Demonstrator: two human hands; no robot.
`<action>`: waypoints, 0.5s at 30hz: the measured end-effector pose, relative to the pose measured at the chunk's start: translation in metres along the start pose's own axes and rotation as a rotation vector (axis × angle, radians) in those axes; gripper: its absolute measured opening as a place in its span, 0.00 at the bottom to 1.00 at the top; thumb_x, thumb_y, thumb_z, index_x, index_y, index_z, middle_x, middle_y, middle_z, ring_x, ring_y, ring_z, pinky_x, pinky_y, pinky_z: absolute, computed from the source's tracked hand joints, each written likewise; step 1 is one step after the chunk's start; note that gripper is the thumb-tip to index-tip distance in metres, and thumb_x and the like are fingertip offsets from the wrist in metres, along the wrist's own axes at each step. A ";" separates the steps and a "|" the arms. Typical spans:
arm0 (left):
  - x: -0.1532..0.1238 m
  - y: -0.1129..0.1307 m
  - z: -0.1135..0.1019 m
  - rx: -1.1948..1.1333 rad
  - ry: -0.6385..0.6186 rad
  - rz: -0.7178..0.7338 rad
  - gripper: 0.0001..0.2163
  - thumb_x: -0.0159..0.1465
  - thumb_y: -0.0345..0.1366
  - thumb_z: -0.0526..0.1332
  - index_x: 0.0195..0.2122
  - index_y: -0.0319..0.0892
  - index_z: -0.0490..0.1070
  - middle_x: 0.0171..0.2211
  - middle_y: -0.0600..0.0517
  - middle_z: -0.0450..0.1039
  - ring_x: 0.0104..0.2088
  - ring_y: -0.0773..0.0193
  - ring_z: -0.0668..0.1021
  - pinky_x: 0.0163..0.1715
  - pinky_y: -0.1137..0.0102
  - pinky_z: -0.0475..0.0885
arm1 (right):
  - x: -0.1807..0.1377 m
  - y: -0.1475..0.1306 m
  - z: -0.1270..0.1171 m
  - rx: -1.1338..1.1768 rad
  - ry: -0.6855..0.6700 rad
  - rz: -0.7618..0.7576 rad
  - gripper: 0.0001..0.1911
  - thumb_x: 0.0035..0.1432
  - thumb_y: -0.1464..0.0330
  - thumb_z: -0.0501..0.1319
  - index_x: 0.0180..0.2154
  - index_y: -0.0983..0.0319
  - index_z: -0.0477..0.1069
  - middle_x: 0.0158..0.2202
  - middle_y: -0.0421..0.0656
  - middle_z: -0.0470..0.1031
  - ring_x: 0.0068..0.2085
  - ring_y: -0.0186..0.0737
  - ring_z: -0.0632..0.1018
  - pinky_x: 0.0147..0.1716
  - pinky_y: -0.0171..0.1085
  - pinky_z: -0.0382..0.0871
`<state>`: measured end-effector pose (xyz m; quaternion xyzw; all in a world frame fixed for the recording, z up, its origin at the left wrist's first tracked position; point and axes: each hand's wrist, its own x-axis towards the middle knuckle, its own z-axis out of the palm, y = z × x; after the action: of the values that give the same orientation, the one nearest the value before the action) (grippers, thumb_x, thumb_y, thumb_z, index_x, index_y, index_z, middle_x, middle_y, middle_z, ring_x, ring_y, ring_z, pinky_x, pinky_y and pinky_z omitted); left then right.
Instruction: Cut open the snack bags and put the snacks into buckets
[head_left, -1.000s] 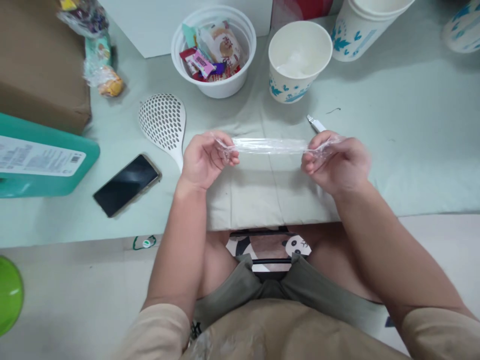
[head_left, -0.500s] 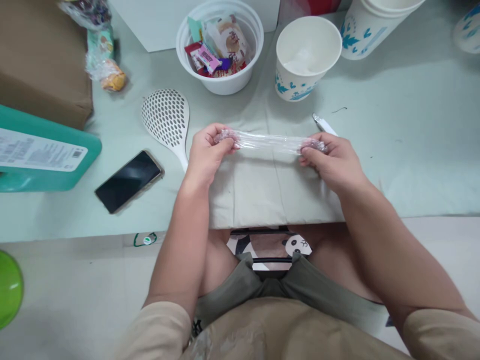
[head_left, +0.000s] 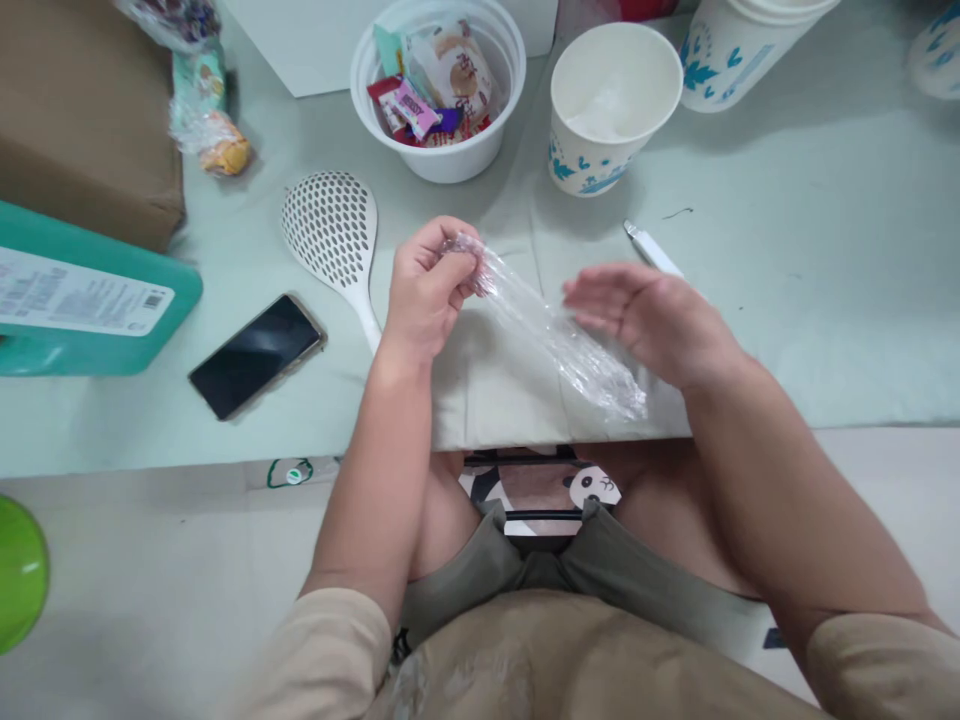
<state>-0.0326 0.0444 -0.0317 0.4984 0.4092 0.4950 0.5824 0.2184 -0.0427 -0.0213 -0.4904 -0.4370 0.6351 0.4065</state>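
Table: the pale green cloth (head_left: 840, 330) runs the whole width, and everything on it sits where it did a moment ago.
Cardboard box: the brown box (head_left: 82, 120) stands at the far left.
Jug: a green jug (head_left: 169, 285) with a white label, left, just nearer than the box.
Bowl: the white bowl (head_left: 457, 165) of wrapped snacks is at the far middle, with a paper cup (head_left: 592, 165) to its right.
Plastic film: the clear strip (head_left: 555, 335) was pulled level between both hands half a second ago; now it slants from the left hand towards the near right, its right end loose.
Right hand: it has let go; this hand (head_left: 667, 325) is open, blurred, fingers pointing left, just beyond the film; I can't tell whether they touch.
Left hand: still pinching, the hand (head_left: 427, 295) grips the film's far end between thumb and fingers.
Strainer: the white strainer (head_left: 330, 225) lies left of that hand.
Phone: dark-screened, the phone (head_left: 257, 357) lies nearer.
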 end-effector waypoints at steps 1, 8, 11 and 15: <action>0.001 -0.002 0.001 0.021 0.001 0.005 0.12 0.59 0.44 0.72 0.29 0.46 0.73 0.23 0.57 0.66 0.22 0.70 0.73 0.23 0.73 0.72 | -0.002 0.000 0.004 0.029 -0.136 0.091 0.35 0.56 0.40 0.67 0.53 0.59 0.76 0.57 0.52 0.81 0.55 0.52 0.83 0.52 0.49 0.80; 0.005 -0.017 -0.001 0.140 0.080 0.063 0.18 0.63 0.50 0.71 0.50 0.53 0.71 0.24 0.58 0.66 0.28 0.65 0.78 0.28 0.72 0.71 | -0.010 -0.005 0.024 -0.011 -0.644 0.369 0.27 0.61 0.48 0.69 0.46 0.66 0.80 0.38 0.46 0.85 0.37 0.35 0.83 0.42 0.36 0.78; 0.005 -0.017 0.002 0.162 0.114 0.144 0.17 0.68 0.52 0.66 0.52 0.54 0.68 0.24 0.59 0.65 0.28 0.67 0.78 0.29 0.72 0.70 | -0.012 -0.008 0.026 0.034 -0.578 0.254 0.26 0.63 0.48 0.67 0.46 0.64 0.80 0.30 0.41 0.82 0.32 0.33 0.80 0.36 0.35 0.76; 0.004 -0.015 0.006 0.141 -0.004 0.076 0.09 0.71 0.43 0.61 0.35 0.48 0.73 0.25 0.56 0.67 0.23 0.71 0.73 0.25 0.70 0.67 | -0.016 -0.011 0.027 0.086 -0.381 0.055 0.28 0.62 0.45 0.66 0.50 0.60 0.79 0.22 0.36 0.73 0.25 0.33 0.74 0.31 0.37 0.71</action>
<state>-0.0236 0.0471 -0.0458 0.5545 0.4226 0.4856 0.5274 0.1963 -0.0592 -0.0031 -0.3554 -0.4649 0.7454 0.3194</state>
